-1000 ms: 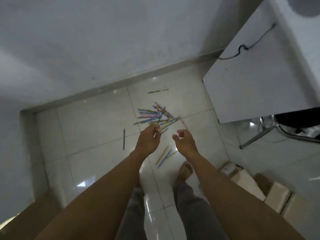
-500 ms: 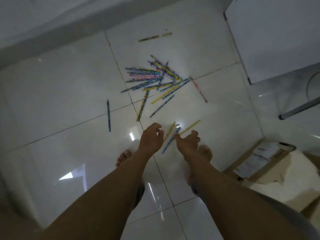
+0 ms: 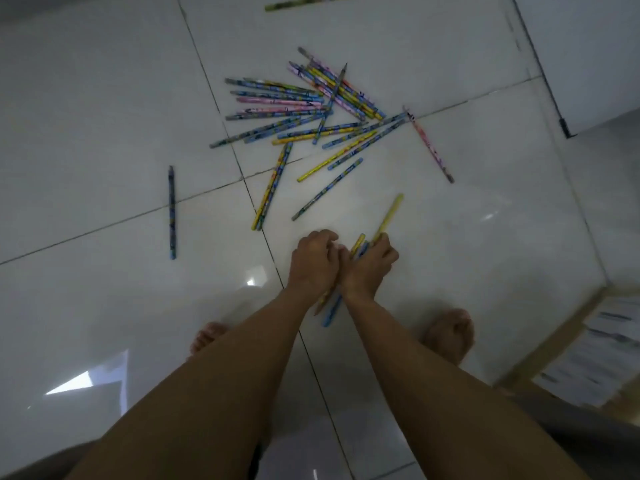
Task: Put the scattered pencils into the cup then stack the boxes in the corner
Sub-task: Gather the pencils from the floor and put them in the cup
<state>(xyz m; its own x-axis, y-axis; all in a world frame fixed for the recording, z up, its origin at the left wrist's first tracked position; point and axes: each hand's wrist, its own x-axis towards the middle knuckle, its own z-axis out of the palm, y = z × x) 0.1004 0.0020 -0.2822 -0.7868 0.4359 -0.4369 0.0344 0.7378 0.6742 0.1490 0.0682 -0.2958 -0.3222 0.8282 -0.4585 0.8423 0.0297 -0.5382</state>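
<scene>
Status: early. No cup in view, so no pencil is in it as far as I can see. Boxes [image 3: 588, 355] are at the near right edge, cardboard and partly cut off. I judge the stacking step not started.

Grip: right hand [image 3: 372, 268] has its fingers curled down around the near pencils [image 3: 391, 213], a small bunch of about three (yellow, yellow/blue, blue) on the floor tiles [image 3: 104, 98]. Left hand [image 3: 313, 259] is curled, knuckles up, touching the right hand. Can't tell if it holds a pencil or only steadies the bunch.

Orientation: the bunch's long axis runs near-left to far-right. The near ends poke out between my wrists and the yellow one sticks out far-right past my fingers. Too blurred to tell which end is the tip.

Left to collect:
- main pile [image 3: 304, 109], beyond my hands. The left group lies mostly left-right, the rest fans out on diagonals and overlaps.
- lone blue pencil [image 3: 171, 213], well apart on the left, axis near-far.
- pink pencil [image 3: 429, 145], just right of the pile, running far-left to near-right.
- one more pencil [image 3: 304, 1] at the far edge, roughly left-right.

After that: find the cup, load it, then do the boxes.
</scene>
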